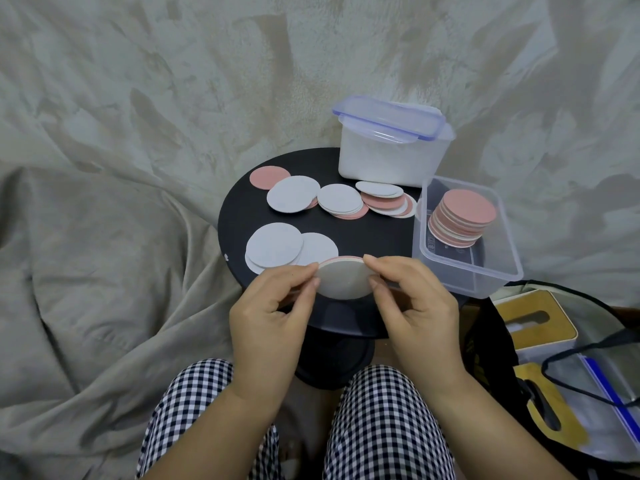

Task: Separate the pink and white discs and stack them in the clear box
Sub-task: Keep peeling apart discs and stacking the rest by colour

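Checked trouser knees [381, 420] frame both hands above the counter's [235, 216] near edge. The left hand [273, 306] and right hand [415, 306] each pinch opposite rims of a joined disc [343, 280], white face up with a pink edge showing. Peeling looks like the step in hand. Next the layers must part, then go onto the stack [464, 216] in the clear box [485, 275] at the counter's right edge.

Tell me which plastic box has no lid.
The clear box at the right, holding stacked discs; the white-filled box behind it is lidded.
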`<action>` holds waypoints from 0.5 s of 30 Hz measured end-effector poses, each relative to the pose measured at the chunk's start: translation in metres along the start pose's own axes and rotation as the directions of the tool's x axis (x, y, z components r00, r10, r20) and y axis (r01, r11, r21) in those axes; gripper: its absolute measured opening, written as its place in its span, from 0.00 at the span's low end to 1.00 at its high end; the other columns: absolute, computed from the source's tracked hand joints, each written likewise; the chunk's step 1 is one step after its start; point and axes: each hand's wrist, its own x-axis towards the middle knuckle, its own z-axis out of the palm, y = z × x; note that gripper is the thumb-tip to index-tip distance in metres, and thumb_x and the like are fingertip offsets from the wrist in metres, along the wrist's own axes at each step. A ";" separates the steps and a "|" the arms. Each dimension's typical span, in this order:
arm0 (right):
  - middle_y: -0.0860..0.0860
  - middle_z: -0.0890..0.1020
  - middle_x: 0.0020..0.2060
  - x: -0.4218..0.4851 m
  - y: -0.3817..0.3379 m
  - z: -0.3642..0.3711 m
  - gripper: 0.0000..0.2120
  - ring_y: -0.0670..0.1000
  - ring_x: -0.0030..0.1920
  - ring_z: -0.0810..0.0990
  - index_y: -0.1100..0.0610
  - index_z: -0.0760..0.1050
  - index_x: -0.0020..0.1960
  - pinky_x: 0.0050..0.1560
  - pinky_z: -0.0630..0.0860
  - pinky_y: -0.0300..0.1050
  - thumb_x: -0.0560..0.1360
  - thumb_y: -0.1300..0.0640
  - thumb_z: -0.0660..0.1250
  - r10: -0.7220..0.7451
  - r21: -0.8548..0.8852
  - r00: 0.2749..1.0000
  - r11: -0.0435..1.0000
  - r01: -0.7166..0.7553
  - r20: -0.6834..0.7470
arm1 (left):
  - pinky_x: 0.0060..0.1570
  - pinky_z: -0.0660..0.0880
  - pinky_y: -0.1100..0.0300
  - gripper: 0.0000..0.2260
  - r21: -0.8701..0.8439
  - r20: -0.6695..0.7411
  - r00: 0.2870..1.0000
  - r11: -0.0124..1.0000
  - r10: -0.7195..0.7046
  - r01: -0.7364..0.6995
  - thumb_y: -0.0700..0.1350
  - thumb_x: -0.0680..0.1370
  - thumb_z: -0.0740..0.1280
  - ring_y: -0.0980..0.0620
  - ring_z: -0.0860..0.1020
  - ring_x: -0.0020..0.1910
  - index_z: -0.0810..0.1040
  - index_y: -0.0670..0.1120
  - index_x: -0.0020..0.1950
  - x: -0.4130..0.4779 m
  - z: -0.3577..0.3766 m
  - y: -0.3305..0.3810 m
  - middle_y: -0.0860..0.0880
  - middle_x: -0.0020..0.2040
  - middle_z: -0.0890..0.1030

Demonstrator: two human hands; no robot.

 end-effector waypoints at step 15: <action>0.41 0.81 0.47 0.023 -0.006 -0.058 0.16 0.40 0.50 0.79 0.45 0.78 0.56 0.48 0.73 0.28 0.73 0.62 0.69 0.231 0.036 0.969 0.971 -0.235 0.091 | 0.42 0.72 0.74 0.06 0.001 0.219 0.975 1.000 -0.018 0.018 0.43 0.73 0.70 0.59 0.78 0.47 0.79 0.52 0.49 0.015 0.025 0.021 0.59 0.47 0.79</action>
